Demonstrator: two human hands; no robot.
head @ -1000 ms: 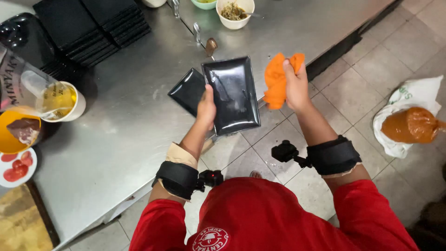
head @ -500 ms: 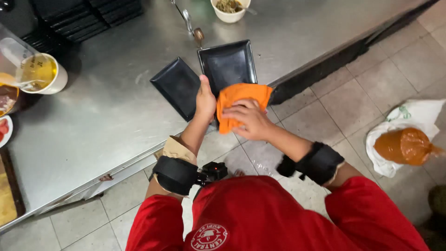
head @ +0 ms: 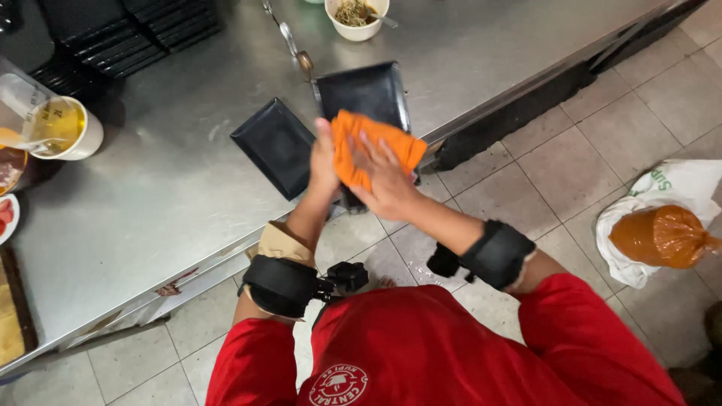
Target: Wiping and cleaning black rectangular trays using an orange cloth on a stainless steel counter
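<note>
- Head view: right hand (head: 387, 184) lies flat, fingers spread, pressing an orange cloth (head: 372, 146) onto a black rectangular tray (head: 365, 94).
- Left hand (head: 323, 162) grips that tray's near-left edge, fingers wrapped around it.
- Tray overhangs the steel worktop (head: 150, 210) edge; a second black tray (head: 274, 146) lies just left of it; a bowl (head: 357, 19) stands beyond.

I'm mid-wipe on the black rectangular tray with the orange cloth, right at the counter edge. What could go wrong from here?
1. The black rectangular tray overhangs the edge of the steel counter, steadied only by the left hand; a hard push from the right hand on the orange cloth could tip it to the floor.
2. The metal ladle lies just behind the tray and might get knocked.
3. The second black tray sits close and could be shoved.
</note>
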